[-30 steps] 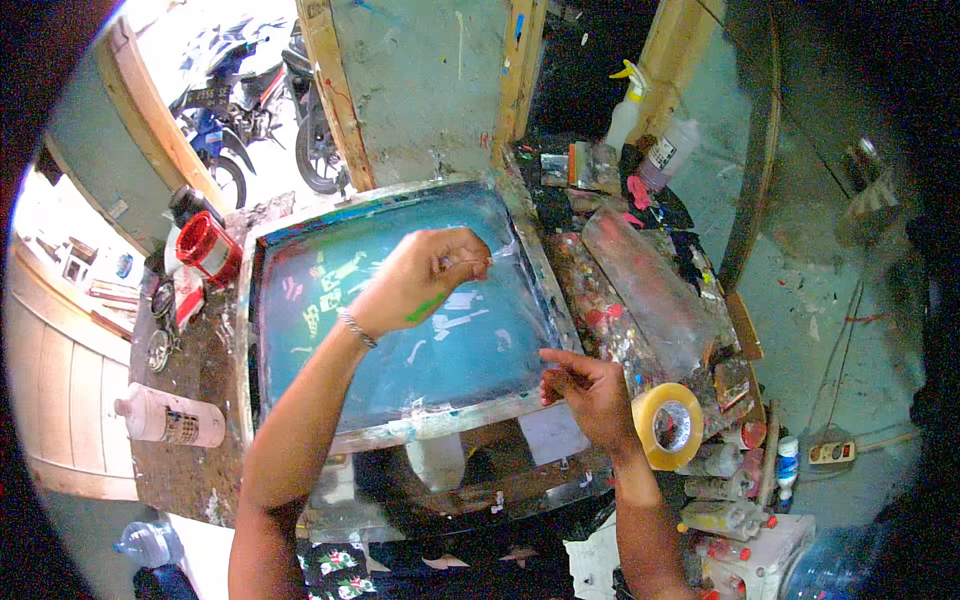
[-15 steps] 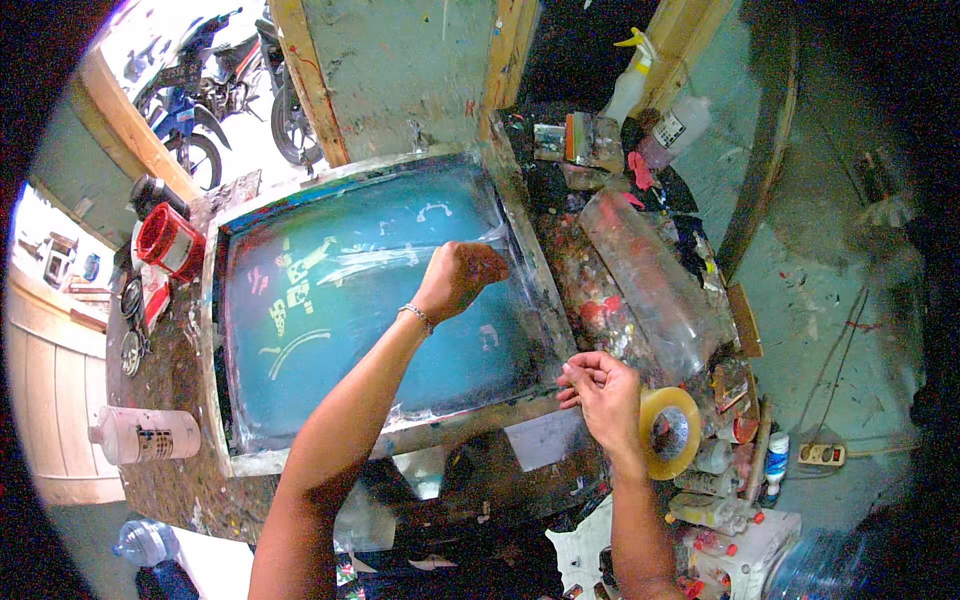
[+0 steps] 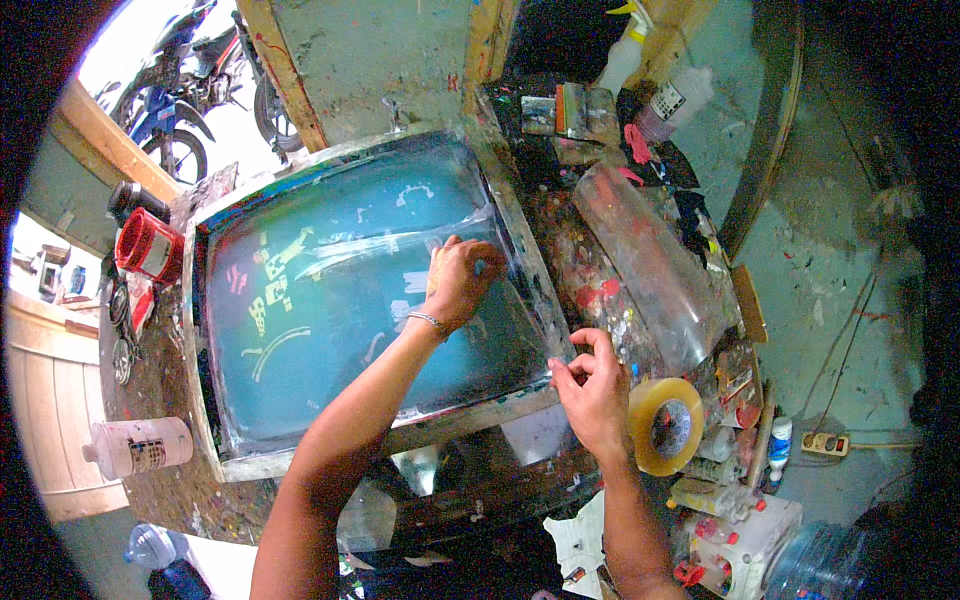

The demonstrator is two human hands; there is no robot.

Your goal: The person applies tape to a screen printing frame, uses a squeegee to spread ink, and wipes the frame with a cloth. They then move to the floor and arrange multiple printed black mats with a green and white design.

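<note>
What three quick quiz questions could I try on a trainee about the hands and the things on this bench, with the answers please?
1. Which hand has a bracelet at its wrist?
2. True or false: the red tub is to the left of the framed blue-green panel.
3. Fill in: beside the right hand is a large yellowish roll of ____.

Key:
1. The left hand.
2. True.
3. Tape.

A red tub and pinkish bottle sit left, a motorbike outside.
</note>
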